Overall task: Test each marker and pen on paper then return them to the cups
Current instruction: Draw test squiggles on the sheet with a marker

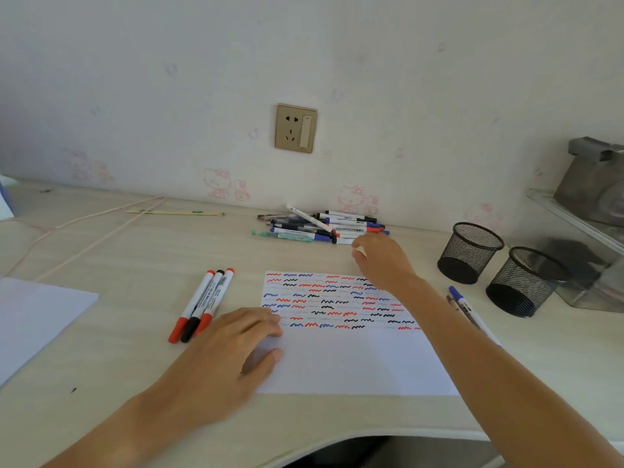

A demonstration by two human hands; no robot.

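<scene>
A white sheet of paper (354, 359) covered in red, blue and black squiggles lies in the middle of the desk. My left hand (226, 346) rests flat on its left edge, fingers straight. My right hand (380, 261) reaches over the paper's far edge to the pile of markers and pens (324, 226) by the wall, its fingertips at the pile's right end; whether it grips one I cannot tell. Three capped markers (201, 305), two red and one black, lie left of the paper. A blue marker (467, 307) lies to the right. Two black mesh cups (469, 251) (526, 280) stand at the right.
A second white sheet (37, 319) lies at the left. Pink cables (84, 228) and a thin stick (172, 212) run along the back left. A clear shelf with grey things (591, 214) sits at the far right. A wall socket (296, 128) is above the pile.
</scene>
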